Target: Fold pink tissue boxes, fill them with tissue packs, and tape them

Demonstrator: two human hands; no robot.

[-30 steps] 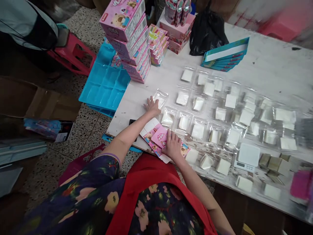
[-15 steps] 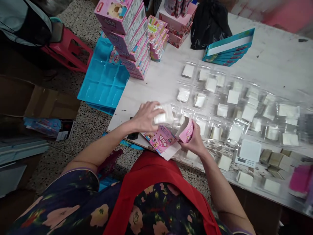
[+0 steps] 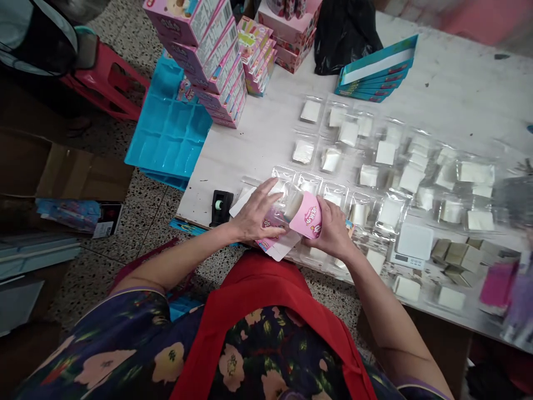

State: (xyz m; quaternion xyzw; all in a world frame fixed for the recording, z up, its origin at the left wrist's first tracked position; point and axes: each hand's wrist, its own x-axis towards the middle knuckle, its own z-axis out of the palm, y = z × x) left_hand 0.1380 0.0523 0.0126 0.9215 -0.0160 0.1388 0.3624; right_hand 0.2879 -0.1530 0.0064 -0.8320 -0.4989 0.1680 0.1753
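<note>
My right hand (image 3: pixel 330 229) grips a small pink carton (image 3: pixel 307 215), held open toward the left. My left hand (image 3: pixel 257 214) holds a clear plastic blister pack (image 3: pixel 283 201) at the carton's mouth. Both hands hover over a stack of flat pink cartons (image 3: pixel 271 244) at the near edge of the white table (image 3: pixel 266 130). Many clear blister packs with white squares (image 3: pixel 385 153) lie in rows across the table to the right.
A black tape dispenser (image 3: pixel 220 204) sits left of my hands. Stacked pink boxes (image 3: pixel 208 55), a black bag (image 3: pixel 345 33) and teal flat boxes (image 3: pixel 375 78) stand at the far side. A small white scale (image 3: pixel 410 244) and blue trays (image 3: pixel 169 139) are nearby.
My left hand lifted a blister pack from the table and brought it to the carton. My right hand picked up a pink carton and opened it. Both hands have come together.
</note>
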